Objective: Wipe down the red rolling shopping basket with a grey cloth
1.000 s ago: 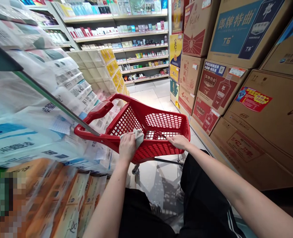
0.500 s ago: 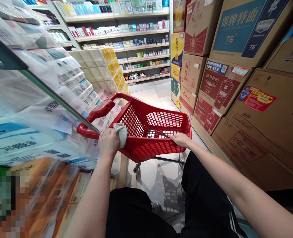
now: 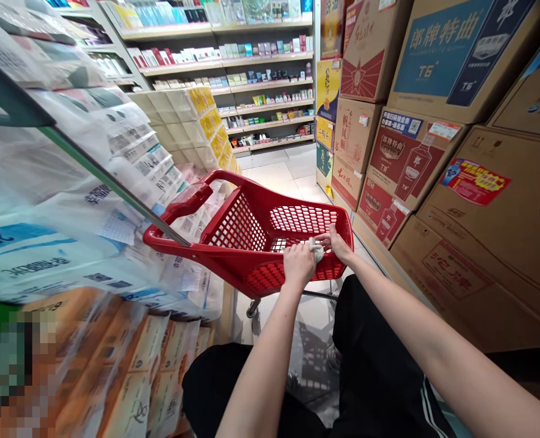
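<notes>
A red plastic shopping cart [image 3: 233,267] stands side-on in front of me, its basket walls full of square holes. My left hand [image 3: 299,265] is closed on a pale grey cloth [image 3: 316,250] at the cart's near top rim, toward the basket's right end. Right beside the cloth is my right hand [image 3: 337,244], thumb raised and fingers apart, over the same rim. Whether its fingertips touch the cloth I cannot tell. The basket's red handle [image 3: 187,204] is at the left, where a metal pole [image 3: 114,185] slants down to the cart.
Stacked cardboard boxes [image 3: 434,164] line the right side. Plastic-wrapped paper packs [image 3: 128,146] pile up on the left, with orange packs [image 3: 96,359] nearer me. Shelves of small goods [image 3: 224,61] stand at the back, beyond the tiled floor [image 3: 292,170].
My left hand has slid right along the near rim with the cloth, from by the handle to beside my right hand. My right hand has let go of the rim and opened.
</notes>
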Demonstrator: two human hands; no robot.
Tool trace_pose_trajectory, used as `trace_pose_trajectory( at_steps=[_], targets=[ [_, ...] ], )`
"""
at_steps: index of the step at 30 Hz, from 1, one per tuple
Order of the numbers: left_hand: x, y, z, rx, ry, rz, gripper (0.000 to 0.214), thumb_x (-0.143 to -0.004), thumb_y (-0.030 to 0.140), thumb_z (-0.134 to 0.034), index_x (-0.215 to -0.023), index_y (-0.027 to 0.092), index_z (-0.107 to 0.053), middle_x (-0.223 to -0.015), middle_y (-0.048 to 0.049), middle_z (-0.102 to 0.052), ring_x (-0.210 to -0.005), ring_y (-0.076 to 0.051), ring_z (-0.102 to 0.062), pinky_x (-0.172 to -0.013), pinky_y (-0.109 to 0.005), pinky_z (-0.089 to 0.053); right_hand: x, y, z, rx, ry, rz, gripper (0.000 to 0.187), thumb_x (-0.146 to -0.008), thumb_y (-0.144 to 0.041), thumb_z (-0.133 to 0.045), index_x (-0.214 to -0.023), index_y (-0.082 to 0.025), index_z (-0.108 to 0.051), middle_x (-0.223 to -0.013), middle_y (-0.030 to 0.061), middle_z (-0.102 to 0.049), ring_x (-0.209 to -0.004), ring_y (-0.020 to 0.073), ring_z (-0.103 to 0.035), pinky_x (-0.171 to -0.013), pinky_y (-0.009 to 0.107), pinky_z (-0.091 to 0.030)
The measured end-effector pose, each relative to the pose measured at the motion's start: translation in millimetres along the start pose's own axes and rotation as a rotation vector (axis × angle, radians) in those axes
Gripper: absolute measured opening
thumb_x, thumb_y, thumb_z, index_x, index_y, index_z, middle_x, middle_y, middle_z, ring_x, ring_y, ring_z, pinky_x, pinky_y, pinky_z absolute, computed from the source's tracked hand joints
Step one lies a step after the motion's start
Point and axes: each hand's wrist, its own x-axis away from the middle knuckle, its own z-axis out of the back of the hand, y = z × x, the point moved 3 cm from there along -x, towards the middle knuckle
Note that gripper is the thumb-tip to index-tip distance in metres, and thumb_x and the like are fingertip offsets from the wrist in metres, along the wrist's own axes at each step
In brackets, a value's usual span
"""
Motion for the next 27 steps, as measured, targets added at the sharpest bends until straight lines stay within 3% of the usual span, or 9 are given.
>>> trace_pose_trajectory(
  at_steps=[5,9,12,17,20,23,27],
  targets=[
    [-2,9,-4.7,-0.019,0.003,0.002,0.025,-0.087,0.029,-0.040,-0.092,0.015,-0.060,-0.089,-0.0124,-0.063,-0.090,-0.023,-0.055,-0.085,-0.039,-0.032,2,1,10,-0.014,0.215,-0.031,0.104,-0.077,-0.065,0.023,-0.125,-0.011,-0.052,-0.089,0.0150,-0.070,-0.072,0.0186,-0.066,-0.064,0.028,-0.049],
    [-3,-9,0.5,-0.082,-0.002,0.027,0.025,-0.087,0.026,-0.038,-0.087,0.015,-0.060,-0.087,-0.0117,-0.064,-0.087,-0.022,-0.055,-0.088,-0.040,-0.033,9,-2,12,0.346,0.338,-0.063,0.092,-0.084,-0.064,0.010,-0.115,-0.013,-0.061,-0.092,0.0159,-0.069,-0.089,0.0227,-0.064,-0.076,0.031,-0.046],
    [0,-46,19.1,-0.169,0.020,0.079,0.026,-0.086,0.024,-0.037,-0.086,0.015,-0.061,-0.085,-0.0121,-0.063,-0.085,-0.024,-0.055,-0.091,-0.042,-0.033,8,-3,11,0.550,0.355,-0.125,0.087,-0.087,-0.063,0.004,-0.104,-0.015,-0.066,-0.097,0.0168,-0.068,-0.095,0.0256,-0.062,-0.080,0.031,-0.043],
    [18,-129,73.9,-0.307,0.148,0.105,0.032,-0.087,0.025,-0.034,-0.098,0.013,-0.062,-0.088,-0.0127,-0.063,-0.089,-0.025,-0.055,-0.105,-0.047,-0.022,1,-1,11,0.582,0.395,-0.190,0.087,-0.087,-0.064,0.002,-0.090,-0.014,-0.070,-0.093,0.0165,-0.069,-0.093,0.0257,-0.063,-0.078,0.030,-0.042],
    [27,-161,99.1,-0.332,0.214,0.098,0.031,-0.086,0.025,-0.037,-0.101,0.013,-0.061,-0.093,-0.0131,-0.063,-0.096,-0.026,-0.054,-0.108,-0.050,-0.017,-2,0,11,0.590,0.392,-0.180,0.086,-0.088,-0.062,0.001,-0.089,-0.014,-0.071,-0.093,0.0170,-0.069,-0.092,0.0255,-0.063,-0.078,0.030,-0.041],
    [31,-168,107.8,-0.329,0.246,0.115,0.031,-0.086,0.027,-0.037,-0.098,0.013,-0.062,-0.091,-0.0130,-0.062,-0.097,-0.027,-0.053,-0.108,-0.050,-0.018,-4,1,13,0.598,0.390,-0.188,0.086,-0.089,-0.062,0.000,-0.089,-0.014,-0.071,-0.094,0.0175,-0.069,-0.093,0.0251,-0.063,-0.080,0.030,-0.041],
    [30,-153,101.2,-0.300,0.240,0.127,0.031,-0.087,0.029,-0.036,-0.095,0.014,-0.062,-0.087,-0.0134,-0.060,-0.094,-0.027,-0.051,-0.103,-0.046,-0.025,-7,2,17,0.651,0.383,-0.232,0.085,-0.090,-0.060,0.000,-0.093,-0.013,-0.071,-0.097,0.0179,-0.068,-0.097,0.0263,-0.062,-0.082,0.032,-0.041]
  ],
)
